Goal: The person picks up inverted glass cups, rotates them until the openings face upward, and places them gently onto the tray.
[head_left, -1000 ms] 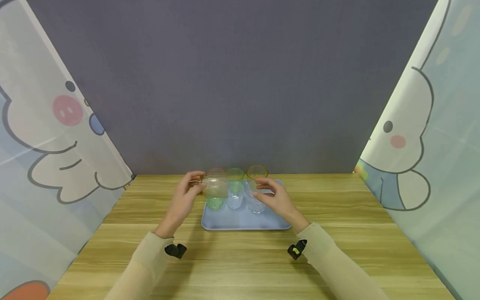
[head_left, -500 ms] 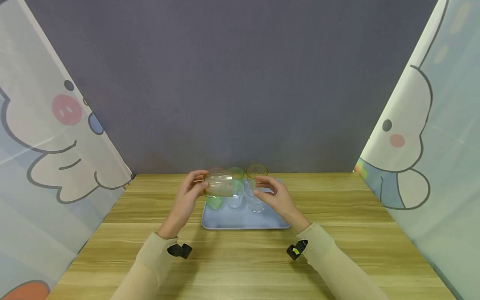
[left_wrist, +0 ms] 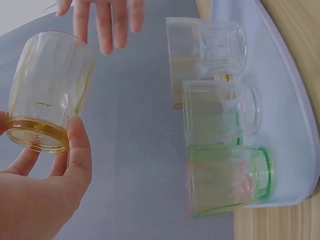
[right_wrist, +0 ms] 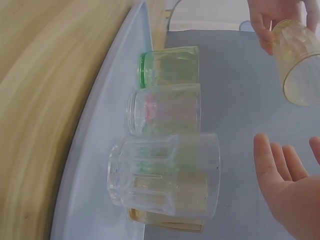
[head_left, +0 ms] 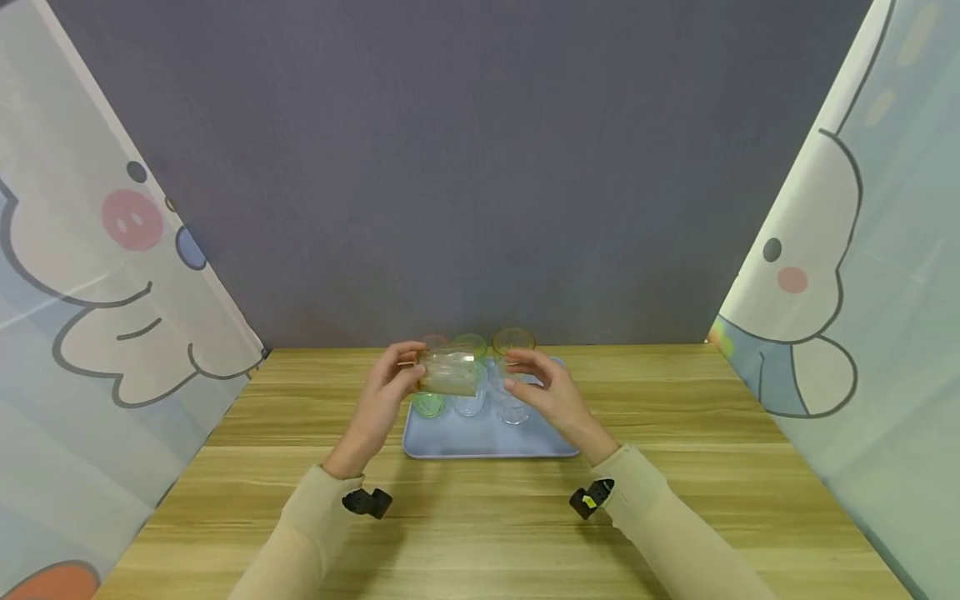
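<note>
My left hand (head_left: 378,400) holds an amber drinking glass (head_left: 448,372) by its base, fingers and thumb round the thick bottom. The glass lies on its side in the air above the tray, its mouth toward my right hand (head_left: 555,404). That hand has relaxed, spread fingers and touches nothing; a gap separates it from the rim. In the left wrist view the held glass (left_wrist: 52,75) looks empty. Below, a pale blue tray (head_left: 487,446) bears a front row: a green glass (head_left: 429,407) and two clear glasses, one in the middle (head_left: 468,406), one at right (head_left: 512,412).
Behind that row stand a pinkish glass (head_left: 433,340), a second green glass (head_left: 470,340) and another amber glass (head_left: 513,337), partly hidden. The tray sits on a wooden table (head_left: 480,525) near its back edge, against a grey panel (head_left: 480,167). Printed curtains (head_left: 795,350) flank the sides.
My left hand has moved slightly to the right, bringing the held amber glass nearer to my right hand. The right hand has stayed almost still.
</note>
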Demonstrator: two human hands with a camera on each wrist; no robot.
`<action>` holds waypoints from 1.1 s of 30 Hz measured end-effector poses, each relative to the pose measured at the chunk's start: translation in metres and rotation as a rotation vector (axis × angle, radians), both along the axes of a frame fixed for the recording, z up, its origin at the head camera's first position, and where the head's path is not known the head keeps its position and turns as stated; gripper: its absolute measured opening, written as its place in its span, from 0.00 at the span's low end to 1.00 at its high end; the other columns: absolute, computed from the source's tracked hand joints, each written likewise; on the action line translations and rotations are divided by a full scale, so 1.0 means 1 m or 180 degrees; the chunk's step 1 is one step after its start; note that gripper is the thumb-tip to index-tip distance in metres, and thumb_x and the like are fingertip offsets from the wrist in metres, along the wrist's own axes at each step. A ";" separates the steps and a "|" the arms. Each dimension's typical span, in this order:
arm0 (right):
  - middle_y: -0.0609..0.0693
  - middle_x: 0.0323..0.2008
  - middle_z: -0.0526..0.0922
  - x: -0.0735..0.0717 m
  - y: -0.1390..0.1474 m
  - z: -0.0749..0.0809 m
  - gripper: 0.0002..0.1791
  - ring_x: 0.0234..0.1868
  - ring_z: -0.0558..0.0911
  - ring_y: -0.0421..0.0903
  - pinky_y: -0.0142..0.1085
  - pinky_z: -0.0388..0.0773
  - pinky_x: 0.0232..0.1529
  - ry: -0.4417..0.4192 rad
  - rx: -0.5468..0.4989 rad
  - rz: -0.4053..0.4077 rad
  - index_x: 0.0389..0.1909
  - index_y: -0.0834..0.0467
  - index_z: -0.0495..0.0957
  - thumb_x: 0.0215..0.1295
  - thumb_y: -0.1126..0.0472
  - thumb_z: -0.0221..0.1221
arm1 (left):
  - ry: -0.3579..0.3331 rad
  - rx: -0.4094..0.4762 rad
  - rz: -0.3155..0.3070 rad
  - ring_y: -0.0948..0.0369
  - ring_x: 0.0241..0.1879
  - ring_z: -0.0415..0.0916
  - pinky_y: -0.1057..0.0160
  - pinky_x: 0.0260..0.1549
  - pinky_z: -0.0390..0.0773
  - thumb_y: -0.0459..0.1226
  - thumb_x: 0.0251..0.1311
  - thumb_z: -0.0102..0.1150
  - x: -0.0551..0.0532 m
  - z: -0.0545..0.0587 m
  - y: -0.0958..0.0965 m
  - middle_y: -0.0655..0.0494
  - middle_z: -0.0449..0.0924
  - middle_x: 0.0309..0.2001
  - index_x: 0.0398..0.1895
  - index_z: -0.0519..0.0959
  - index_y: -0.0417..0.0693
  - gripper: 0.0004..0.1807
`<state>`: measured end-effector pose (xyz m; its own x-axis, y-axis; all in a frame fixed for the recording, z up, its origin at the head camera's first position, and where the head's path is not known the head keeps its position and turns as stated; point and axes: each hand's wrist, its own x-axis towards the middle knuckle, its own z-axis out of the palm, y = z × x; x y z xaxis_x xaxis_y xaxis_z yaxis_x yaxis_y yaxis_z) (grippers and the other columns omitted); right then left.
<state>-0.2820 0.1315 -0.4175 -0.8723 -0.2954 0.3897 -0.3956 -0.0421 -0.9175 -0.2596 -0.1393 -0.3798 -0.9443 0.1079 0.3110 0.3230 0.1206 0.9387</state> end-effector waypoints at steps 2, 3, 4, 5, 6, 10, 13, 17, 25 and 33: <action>0.64 0.63 0.75 0.000 0.000 0.000 0.28 0.63 0.73 0.67 0.37 0.78 0.57 0.0006 -0.0008 0.0028 0.66 0.69 0.71 0.67 0.67 0.64 | -0.0023 -0.0008 0.0005 0.58 0.48 0.74 0.64 0.44 0.79 0.32 0.73 0.51 -0.001 -0.002 0.002 0.42 0.71 0.58 0.65 0.72 0.37 0.19; 0.64 0.63 0.75 0.000 0.001 0.000 0.28 0.63 0.73 0.68 0.37 0.78 0.57 0.0009 -0.0013 0.0038 0.66 0.68 0.71 0.67 0.67 0.64 | -0.0042 -0.0010 0.0004 0.57 0.48 0.74 0.64 0.44 0.79 0.32 0.73 0.52 -0.001 -0.003 0.004 0.42 0.71 0.59 0.65 0.72 0.38 0.19; 0.64 0.64 0.74 0.000 0.001 0.000 0.28 0.64 0.73 0.68 0.37 0.78 0.57 0.0000 -0.0024 0.0047 0.66 0.67 0.71 0.66 0.67 0.64 | -0.0056 -0.0016 -0.0001 0.57 0.47 0.74 0.63 0.44 0.78 0.32 0.73 0.52 -0.001 -0.004 0.005 0.42 0.71 0.59 0.65 0.72 0.38 0.19; 0.64 0.64 0.74 0.000 0.001 0.000 0.28 0.64 0.72 0.69 0.37 0.77 0.57 0.0002 -0.0031 0.0058 0.66 0.67 0.71 0.66 0.67 0.64 | -0.0072 -0.0022 -0.0007 0.57 0.47 0.74 0.63 0.45 0.78 0.32 0.73 0.52 -0.002 -0.005 0.006 0.43 0.71 0.59 0.65 0.72 0.39 0.19; 0.64 0.64 0.74 0.000 0.001 0.000 0.28 0.64 0.72 0.69 0.37 0.77 0.57 0.0000 -0.0039 0.0064 0.66 0.67 0.71 0.66 0.67 0.64 | -0.0088 -0.0026 -0.0017 0.57 0.47 0.74 0.63 0.45 0.78 0.33 0.73 0.52 -0.002 -0.006 0.007 0.43 0.71 0.59 0.65 0.72 0.39 0.19; 0.65 0.64 0.74 0.001 0.001 -0.001 0.29 0.64 0.72 0.70 0.37 0.77 0.57 -0.0005 -0.0064 0.0081 0.66 0.69 0.71 0.66 0.67 0.64 | -0.0093 -0.0033 -0.0032 0.57 0.46 0.73 0.61 0.45 0.78 0.33 0.73 0.52 -0.002 -0.009 0.010 0.42 0.70 0.58 0.64 0.73 0.40 0.19; 0.65 0.64 0.74 0.001 0.001 -0.002 0.29 0.64 0.72 0.69 0.36 0.76 0.58 0.0014 -0.0045 0.0100 0.67 0.70 0.70 0.66 0.67 0.63 | -0.0078 -0.0024 -0.0006 0.57 0.46 0.74 0.61 0.45 0.79 0.32 0.73 0.52 -0.002 -0.012 0.012 0.42 0.70 0.58 0.64 0.73 0.39 0.19; 0.65 0.63 0.75 0.001 0.000 -0.003 0.29 0.63 0.73 0.68 0.36 0.77 0.56 0.0033 -0.0034 0.0126 0.67 0.71 0.69 0.66 0.68 0.63 | -0.0100 -0.0019 -0.0028 0.58 0.47 0.75 0.61 0.45 0.79 0.31 0.72 0.52 -0.002 -0.017 0.015 0.41 0.70 0.58 0.64 0.72 0.36 0.19; 0.64 0.63 0.75 0.004 -0.001 -0.003 0.29 0.63 0.73 0.66 0.36 0.78 0.53 0.0015 0.0015 0.0116 0.67 0.70 0.70 0.66 0.67 0.63 | -0.0122 -0.0001 -0.0079 0.58 0.48 0.75 0.60 0.46 0.79 0.31 0.71 0.53 -0.002 -0.022 0.022 0.39 0.71 0.57 0.64 0.72 0.34 0.20; 0.67 0.64 0.73 0.005 -0.002 -0.003 0.31 0.63 0.73 0.67 0.39 0.79 0.56 0.0094 -0.0016 0.0200 0.67 0.72 0.68 0.67 0.66 0.64 | -0.0172 -0.0100 -0.0199 0.54 0.51 0.74 0.55 0.49 0.77 0.35 0.73 0.54 -0.001 -0.025 0.026 0.43 0.70 0.59 0.65 0.72 0.39 0.20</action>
<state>-0.2774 0.1293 -0.4209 -0.8402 -0.3471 0.4165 -0.4189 -0.0722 -0.9052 -0.2603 -0.1130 -0.4045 -0.9507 0.1762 0.2553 0.2798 0.1314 0.9510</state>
